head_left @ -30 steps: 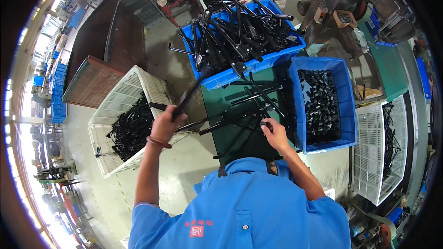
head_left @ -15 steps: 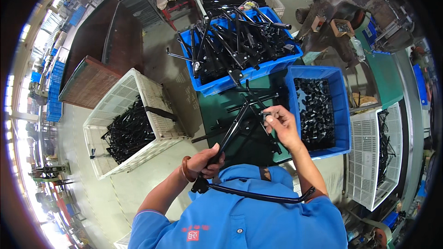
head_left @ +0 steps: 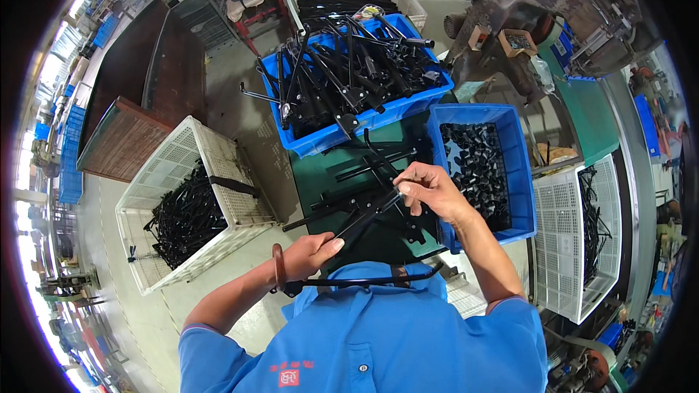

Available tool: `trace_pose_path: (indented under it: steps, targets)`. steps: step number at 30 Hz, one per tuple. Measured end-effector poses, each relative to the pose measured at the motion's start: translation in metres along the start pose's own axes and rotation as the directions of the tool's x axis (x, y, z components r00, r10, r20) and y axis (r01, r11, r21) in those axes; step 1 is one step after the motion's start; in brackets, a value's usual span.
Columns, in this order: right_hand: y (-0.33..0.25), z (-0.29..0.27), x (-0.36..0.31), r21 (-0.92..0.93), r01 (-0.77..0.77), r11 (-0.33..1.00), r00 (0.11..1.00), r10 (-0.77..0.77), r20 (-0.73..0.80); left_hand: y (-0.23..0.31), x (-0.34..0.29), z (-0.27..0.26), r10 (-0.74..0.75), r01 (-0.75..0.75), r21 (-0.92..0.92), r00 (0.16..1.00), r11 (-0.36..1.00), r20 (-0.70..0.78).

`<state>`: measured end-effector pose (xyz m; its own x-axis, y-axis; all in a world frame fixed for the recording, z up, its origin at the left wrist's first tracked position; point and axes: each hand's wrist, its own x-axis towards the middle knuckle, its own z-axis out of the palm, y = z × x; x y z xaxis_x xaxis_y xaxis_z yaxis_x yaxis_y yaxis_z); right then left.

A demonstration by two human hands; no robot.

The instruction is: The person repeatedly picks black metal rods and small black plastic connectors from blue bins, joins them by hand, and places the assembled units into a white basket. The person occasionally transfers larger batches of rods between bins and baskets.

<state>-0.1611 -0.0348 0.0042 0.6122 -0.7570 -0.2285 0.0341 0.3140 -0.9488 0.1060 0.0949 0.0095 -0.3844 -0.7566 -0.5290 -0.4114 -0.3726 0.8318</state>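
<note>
My left hand (head_left: pixel 309 253) is closed around a black jointed metal tube (head_left: pixel 366 217), which slants up to the right. From its near end, by my left wrist, a thinner bent black rod (head_left: pixel 371 281) runs right across my chest. My right hand (head_left: pixel 435 191) pinches a small piece at the tube's far end; the fingers mostly hide it. Beneath my hands, several similar black tube parts (head_left: pixel 349 207) lie on the green tabletop (head_left: pixel 311 167).
A blue bin (head_left: pixel 306 147) heaped with black tube assemblies stands at the table's far side. Right of my hands is a blue bin (head_left: pixel 526 175) of small black pieces. White crates (head_left: pixel 251 207) with black parts stand left, right and behind. A heavy machine (head_left: pixel 510 7) stands far right.
The tube's far end has swung right and down to meet my right hand, which holds the small piece against it. The bent rod has moved with the tube. The whole view has shifted slightly.
</note>
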Motion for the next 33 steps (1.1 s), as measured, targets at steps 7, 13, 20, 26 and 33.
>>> trace_pose_path:
  steps: [7,13,20,26,33]
  targets:
    - [0.006,0.002,-0.019,0.041,-0.043,0.998,0.999,0.043,-0.013,-0.012,-0.003,0.004,-0.084,0.153,-0.335,0.974,0.930,0.212]
    - [0.012,-0.001,-0.017,0.016,0.020,1.000,1.000,-0.020,0.006,-0.007,-0.001,0.000,-0.091,0.146,-0.272,0.975,0.951,0.205]
    - [0.015,-0.010,-0.019,0.041,0.020,0.999,1.000,-0.019,-0.020,-0.002,0.006,0.007,-0.071,0.095,-0.163,0.986,0.982,0.150]
    - [-0.005,-0.033,-0.017,0.082,0.043,0.996,0.996,-0.037,-0.077,0.004,0.020,-0.006,-0.030,0.093,-0.431,0.988,0.897,0.150]
    - [0.028,-0.125,-0.052,0.115,0.262,0.958,0.636,-0.082,-0.767,0.066,0.108,-0.108,-0.055,-0.548,-0.694,0.765,0.468,-0.642]
